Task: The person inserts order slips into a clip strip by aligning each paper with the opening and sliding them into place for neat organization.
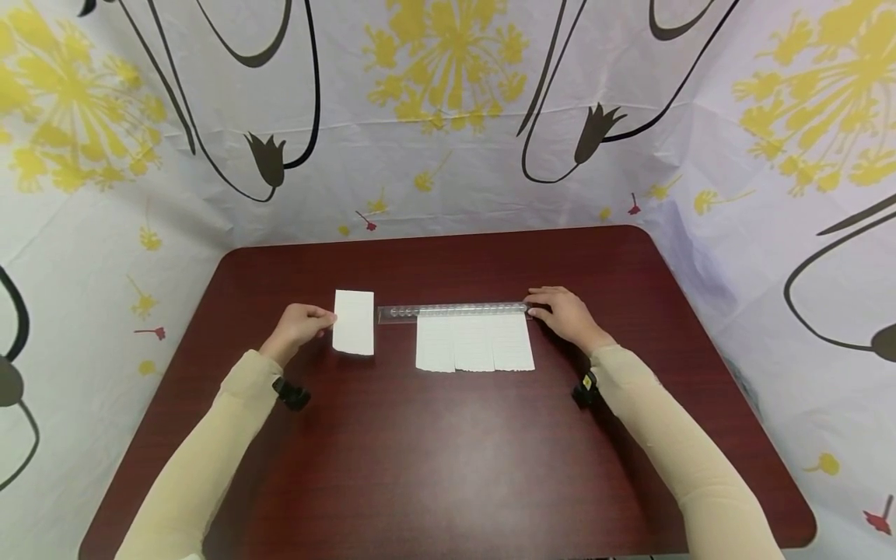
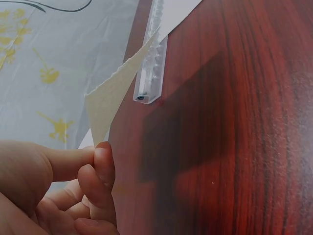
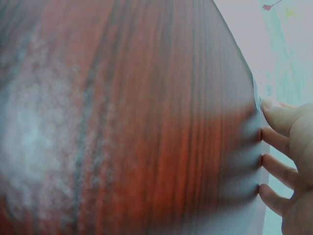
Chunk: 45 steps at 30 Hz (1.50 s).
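Observation:
My left hand [image 1: 297, 327] pinches a white paper slip [image 1: 354, 323] between thumb and fingers at its left edge. In the left wrist view this slip [image 2: 111, 93] is lifted off the table, its shadow falling on the wood. Just right of it a clear plastic ticket rail [image 1: 399, 314] with a row of round bumps lies across the table. Three lined paper slips [image 1: 474, 342] sit side by side with their top edges under the rail, lower edges ragged. My right hand [image 1: 565, 313] holds the rail's right end between thumb and index finger, other fingertips touching the table.
The dark red wood-grain table [image 1: 448, 443] has rounded corners. A white cloth [image 1: 448, 179] with yellow and dark flower prints hangs behind and at both sides. Black wrist cameras [image 1: 290, 394] are strapped to both forearms.

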{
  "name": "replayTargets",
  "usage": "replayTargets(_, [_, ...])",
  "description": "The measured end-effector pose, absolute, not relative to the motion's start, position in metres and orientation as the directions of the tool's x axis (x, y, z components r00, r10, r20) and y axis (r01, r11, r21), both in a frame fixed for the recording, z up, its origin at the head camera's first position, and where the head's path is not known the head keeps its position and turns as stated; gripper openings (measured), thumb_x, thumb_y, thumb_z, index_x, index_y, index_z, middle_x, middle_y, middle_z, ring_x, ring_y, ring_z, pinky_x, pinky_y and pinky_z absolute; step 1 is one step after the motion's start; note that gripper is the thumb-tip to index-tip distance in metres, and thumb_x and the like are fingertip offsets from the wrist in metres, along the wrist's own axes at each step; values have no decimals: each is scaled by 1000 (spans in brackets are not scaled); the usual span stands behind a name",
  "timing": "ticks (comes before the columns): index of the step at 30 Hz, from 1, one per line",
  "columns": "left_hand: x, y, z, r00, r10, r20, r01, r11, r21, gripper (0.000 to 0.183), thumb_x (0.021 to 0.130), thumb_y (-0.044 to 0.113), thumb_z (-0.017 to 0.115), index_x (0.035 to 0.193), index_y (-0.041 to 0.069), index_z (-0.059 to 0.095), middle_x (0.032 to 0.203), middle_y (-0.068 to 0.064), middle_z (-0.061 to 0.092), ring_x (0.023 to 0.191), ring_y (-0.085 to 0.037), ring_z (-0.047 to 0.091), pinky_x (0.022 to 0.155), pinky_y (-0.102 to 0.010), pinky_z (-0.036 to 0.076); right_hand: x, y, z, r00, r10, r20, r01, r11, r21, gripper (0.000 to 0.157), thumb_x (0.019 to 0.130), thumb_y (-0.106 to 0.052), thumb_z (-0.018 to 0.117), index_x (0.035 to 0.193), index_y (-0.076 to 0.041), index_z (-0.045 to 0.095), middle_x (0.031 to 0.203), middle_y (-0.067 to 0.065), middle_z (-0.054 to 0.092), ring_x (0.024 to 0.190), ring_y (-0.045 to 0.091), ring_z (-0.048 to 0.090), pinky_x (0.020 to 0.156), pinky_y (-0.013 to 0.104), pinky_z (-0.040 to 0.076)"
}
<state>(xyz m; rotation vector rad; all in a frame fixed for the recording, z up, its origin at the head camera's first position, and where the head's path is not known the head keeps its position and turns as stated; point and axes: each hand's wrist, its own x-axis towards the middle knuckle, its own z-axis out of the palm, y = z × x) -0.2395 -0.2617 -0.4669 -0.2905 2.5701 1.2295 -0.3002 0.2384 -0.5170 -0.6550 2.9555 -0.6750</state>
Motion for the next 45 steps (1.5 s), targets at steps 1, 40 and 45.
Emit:
replayTargets(1, [-239,-262,-467,-941,-61,-333,-297,618,727,38,99,26,59,121,-4,66,123,-23,65,98,-29,64,92,-42,52,-300,239,-517,-911,-410,52,-392,817,-423,38,99,-24,61,135,-11,62,149,12,52,142,36,41,115,57,37])
replayTargets(40, [-225,-260,-487,-931,-59,-361,-316,625,714,29,95,21,66,109,-5,71,83,-3,72,69,-12,58,71,-25,47,-301,240,-522,-906,-412,95,-412,806,-425,36,98,-22,62,132,-11,64,146,14,55,139,38,44,112,58,39])
replayTargets(45, [-226,-258,-488,-930,-59,-362,-318,624,714,29,95,21,66,108,-4,72,82,-3,71,68,-12,57,70,-25,46,-301,240,-522,-906,-413,97,-412,804,-429,36,98,-21,62,132,-11,64,146,15,55,139,39,44,112,59,38])
